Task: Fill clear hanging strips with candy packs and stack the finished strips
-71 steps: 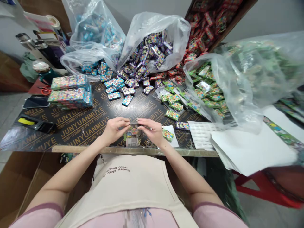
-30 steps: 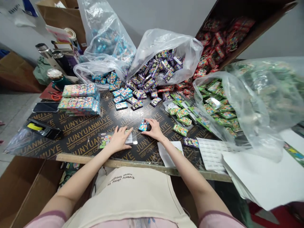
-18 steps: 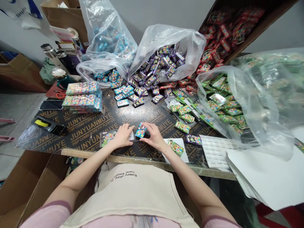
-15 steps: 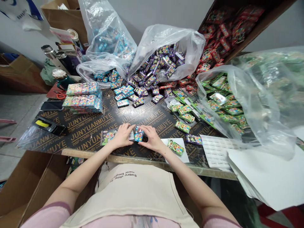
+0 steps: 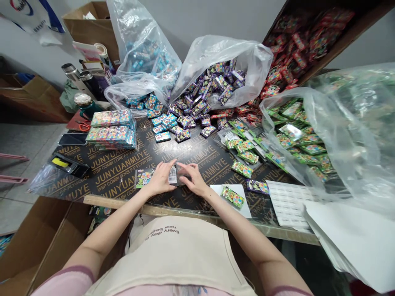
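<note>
Since everything's happening at the front edge of the black printed plywood bench (image 5: 117, 164), quick rundown: left hand (image 5: 159, 182) and right hand (image 5: 194, 183) both pinch a small clear plastic packet with a white barcode label (image 5: 173, 176), fingers closed on it, right beside a green printed card (image 5: 142, 179).

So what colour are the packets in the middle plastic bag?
The packets are mostly purple; head view.

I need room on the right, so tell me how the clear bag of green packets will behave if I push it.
The clear bag looks like thin, crumpled film, so it would probably slump rather than slide. Its mouth lies open on the table, so green packets would likely spill.
</note>
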Demonstrator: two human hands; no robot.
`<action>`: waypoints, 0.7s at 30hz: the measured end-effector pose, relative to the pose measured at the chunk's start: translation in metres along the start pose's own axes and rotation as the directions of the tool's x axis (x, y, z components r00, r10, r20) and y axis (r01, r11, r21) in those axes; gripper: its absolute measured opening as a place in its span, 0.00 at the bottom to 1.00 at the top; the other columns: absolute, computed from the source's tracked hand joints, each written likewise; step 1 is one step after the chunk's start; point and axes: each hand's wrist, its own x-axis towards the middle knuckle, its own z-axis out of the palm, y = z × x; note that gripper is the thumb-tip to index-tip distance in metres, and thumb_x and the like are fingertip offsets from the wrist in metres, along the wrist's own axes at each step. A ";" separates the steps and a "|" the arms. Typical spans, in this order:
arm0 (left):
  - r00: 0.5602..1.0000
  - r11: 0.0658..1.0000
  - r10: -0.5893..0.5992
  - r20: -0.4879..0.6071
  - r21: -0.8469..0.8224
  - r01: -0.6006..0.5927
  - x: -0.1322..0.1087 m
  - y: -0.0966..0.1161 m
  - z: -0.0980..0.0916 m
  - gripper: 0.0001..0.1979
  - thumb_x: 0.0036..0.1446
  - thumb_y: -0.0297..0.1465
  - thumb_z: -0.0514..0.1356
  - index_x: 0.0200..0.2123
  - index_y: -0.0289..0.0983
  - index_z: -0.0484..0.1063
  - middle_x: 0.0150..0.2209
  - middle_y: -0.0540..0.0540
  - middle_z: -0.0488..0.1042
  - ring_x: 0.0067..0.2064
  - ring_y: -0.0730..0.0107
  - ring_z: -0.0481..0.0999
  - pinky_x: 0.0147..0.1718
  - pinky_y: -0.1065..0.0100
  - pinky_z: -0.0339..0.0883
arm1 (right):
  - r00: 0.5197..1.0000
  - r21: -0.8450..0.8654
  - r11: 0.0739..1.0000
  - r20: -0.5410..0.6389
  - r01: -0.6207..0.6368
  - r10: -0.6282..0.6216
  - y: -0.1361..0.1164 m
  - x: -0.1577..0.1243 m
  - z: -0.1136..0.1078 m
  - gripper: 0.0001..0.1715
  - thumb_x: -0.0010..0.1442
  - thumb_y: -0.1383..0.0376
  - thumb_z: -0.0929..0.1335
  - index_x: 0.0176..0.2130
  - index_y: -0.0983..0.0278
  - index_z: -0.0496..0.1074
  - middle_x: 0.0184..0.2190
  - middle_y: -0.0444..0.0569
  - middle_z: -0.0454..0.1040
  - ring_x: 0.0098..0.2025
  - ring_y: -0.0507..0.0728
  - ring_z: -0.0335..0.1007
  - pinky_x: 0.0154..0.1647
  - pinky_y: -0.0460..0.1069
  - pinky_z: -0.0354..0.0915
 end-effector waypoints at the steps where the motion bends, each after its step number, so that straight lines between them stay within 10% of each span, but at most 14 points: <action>1: 1.000 1.000 -0.004 0.002 0.009 0.004 0.000 0.000 0.001 0.53 0.40 0.32 0.68 0.66 0.40 0.41 0.61 0.38 0.60 0.60 0.50 0.62 0.62 0.46 0.47 | 0.997 -0.032 0.999 -0.070 -0.036 0.034 0.006 0.014 0.000 0.27 0.63 0.54 0.62 0.59 0.59 0.61 0.43 0.51 0.76 0.49 0.61 0.68 0.55 0.60 0.54; 5: 0.999 0.997 -0.030 0.041 0.070 0.027 0.001 0.003 0.011 0.53 0.39 0.32 0.68 0.65 0.39 0.44 0.57 0.38 0.64 0.58 0.52 0.63 0.62 0.48 0.48 | 0.864 -0.201 0.902 -0.425 -0.381 0.269 0.045 0.089 0.002 0.45 0.51 0.48 0.70 0.62 0.63 0.57 0.61 0.62 0.58 0.62 0.70 0.53 0.57 0.64 0.54; 12: 0.993 0.994 -0.099 0.058 0.059 0.095 -0.001 0.001 0.013 0.50 0.37 0.41 0.71 0.63 0.40 0.54 0.56 0.38 0.64 0.58 0.49 0.62 0.61 0.41 0.41 | 0.864 -0.091 0.917 -0.381 -0.389 0.329 0.063 0.133 0.008 0.43 0.46 0.56 0.71 0.58 0.67 0.61 0.53 0.62 0.66 0.56 0.68 0.61 0.56 0.62 0.58; 14: 0.978 0.978 -0.195 -0.081 -0.096 0.187 0.002 0.000 0.001 0.47 0.39 0.44 0.70 0.61 0.39 0.57 0.57 0.37 0.63 0.59 0.49 0.61 0.61 0.42 0.45 | 0.889 0.194 0.914 -0.230 -0.356 0.395 0.050 0.112 0.006 0.34 0.48 0.53 0.68 0.51 0.67 0.65 0.48 0.59 0.71 0.49 0.64 0.68 0.50 0.59 0.66; 16: 0.928 0.895 -0.336 -0.157 -0.361 0.263 0.008 0.000 -0.011 0.38 0.43 0.44 0.67 0.57 0.37 0.62 0.53 0.38 0.67 0.55 0.53 0.66 0.56 0.50 0.57 | 0.895 0.490 0.753 0.168 -0.439 0.413 0.034 0.084 0.003 0.29 0.54 0.47 0.61 0.45 0.66 0.68 0.39 0.57 0.75 0.38 0.61 0.73 0.38 0.55 0.71; 18: 0.899 0.712 -0.436 -0.053 -0.631 0.308 0.015 0.003 -0.017 0.27 0.47 0.44 0.65 0.47 0.34 0.70 0.42 0.42 0.73 0.44 0.61 0.72 0.46 0.60 0.65 | 0.789 0.601 0.522 0.541 -0.605 0.292 0.018 0.055 0.001 0.34 0.59 0.43 0.53 0.42 0.66 0.69 0.32 0.55 0.76 0.31 0.59 0.74 0.27 0.52 0.70; 21: 0.872 0.410 -0.445 0.202 -0.820 0.399 0.023 0.011 -0.013 0.19 0.44 0.44 0.65 0.28 0.32 0.72 0.25 0.50 0.70 0.28 0.72 0.68 0.32 0.69 0.63 | 0.684 0.568 0.414 0.695 -0.711 0.222 -0.001 0.022 -0.002 0.41 0.60 0.39 0.47 0.46 0.65 0.68 0.31 0.54 0.76 0.28 0.58 0.75 0.22 0.50 0.69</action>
